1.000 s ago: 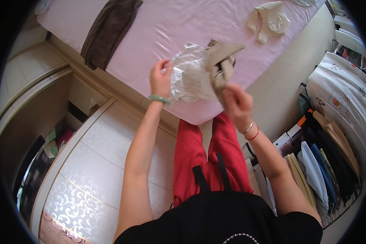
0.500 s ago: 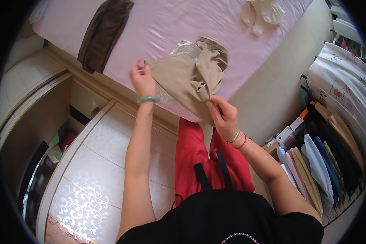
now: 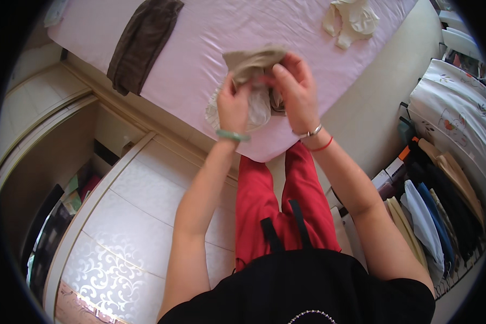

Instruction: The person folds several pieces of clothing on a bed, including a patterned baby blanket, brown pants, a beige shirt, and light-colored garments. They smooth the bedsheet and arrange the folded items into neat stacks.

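A tan cloth garment (image 3: 259, 60) is bunched up over the edge of the pink-covered bed (image 3: 200, 59). On its left side, the fingers of my left hand (image 3: 235, 105) are closed on the cloth, slightly blurred. My right hand (image 3: 297, 89) pinches its right edge, thumb against fingers. The garment's exact kind does not show in this bunched shape. Below my hands lies a whitish patterned cloth (image 3: 215, 114), partly hidden by them.
A folded dark brown garment (image 3: 146, 46) lies at the bed's left, a cream garment (image 3: 355, 24) at far right. To the right hang several clothes (image 3: 424, 216) on a rack beneath a white printed cloth (image 3: 451, 97). An open cabinet (image 3: 54, 156) is at left.
The tan garment has gone from spread out to bunched and lifted away from me. My left hand moved right and closed on it; my right hand moved farther up the bed.
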The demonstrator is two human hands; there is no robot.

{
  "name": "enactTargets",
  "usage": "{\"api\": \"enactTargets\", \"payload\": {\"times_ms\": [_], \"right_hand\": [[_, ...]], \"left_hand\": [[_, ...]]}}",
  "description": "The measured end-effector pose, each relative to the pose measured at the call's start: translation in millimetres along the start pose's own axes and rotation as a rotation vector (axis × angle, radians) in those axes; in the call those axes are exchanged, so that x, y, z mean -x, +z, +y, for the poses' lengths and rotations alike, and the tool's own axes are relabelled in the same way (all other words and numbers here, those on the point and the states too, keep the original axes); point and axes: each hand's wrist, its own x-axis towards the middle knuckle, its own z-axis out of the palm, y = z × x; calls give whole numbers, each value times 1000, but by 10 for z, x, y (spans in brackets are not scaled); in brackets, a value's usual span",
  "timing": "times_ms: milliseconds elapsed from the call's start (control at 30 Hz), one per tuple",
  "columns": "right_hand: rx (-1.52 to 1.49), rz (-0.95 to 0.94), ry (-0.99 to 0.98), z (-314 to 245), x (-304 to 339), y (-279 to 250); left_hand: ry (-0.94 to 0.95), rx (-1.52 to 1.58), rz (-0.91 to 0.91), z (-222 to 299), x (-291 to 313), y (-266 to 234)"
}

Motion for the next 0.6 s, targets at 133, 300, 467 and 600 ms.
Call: {"api": "enactTargets", "payload": {"times_ms": [133, 300, 467, 600], "right_hand": [[663, -167, -254, 32, -384, -419], [948, -425, -392, 425, -403, -451], [1650, -681, -363, 477, -543, -428], [1451, -750, -709, 272, -524, -295]], "left_hand": [[278, -183, 95, 229, -625, -81], [297, -255, 19, 350, -821, -296], [309, -210, 33, 474, -918, -528], [366, -224, 93, 589, -1038, -678]]}}
